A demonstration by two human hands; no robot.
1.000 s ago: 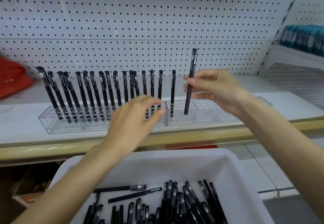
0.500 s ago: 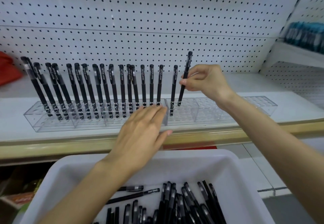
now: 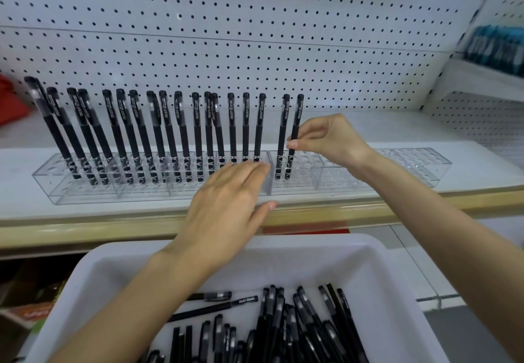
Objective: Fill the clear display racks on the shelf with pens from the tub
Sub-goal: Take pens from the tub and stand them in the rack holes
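Observation:
Two clear racks stand end to end on the white shelf. The left rack point(image 3: 85, 195) holds several upright black pens. The right rack point(image 3: 411, 169) holds two pens at its left end. My right hand point(image 3: 329, 138) pinches the second of them, a black pen point(image 3: 296, 124), which stands in a hole of the right rack. My left hand point(image 3: 226, 203) lies flat with straight fingers against the right end of the left rack. The white tub point(image 3: 283, 252) in front holds several loose black pens point(image 3: 297, 325).
A pegboard wall rises behind the shelf. Something red point(image 3: 11, 101) lies at the far left of the shelf. Blue items point(image 3: 496, 47) sit on a higher shelf at the right. The shelf's wooden front edge point(image 3: 368, 212) runs between tub and racks.
My right hand has lowered the pen from above the rack into a hole beside the first pen. My left hand has settled flat on the left rack's end.

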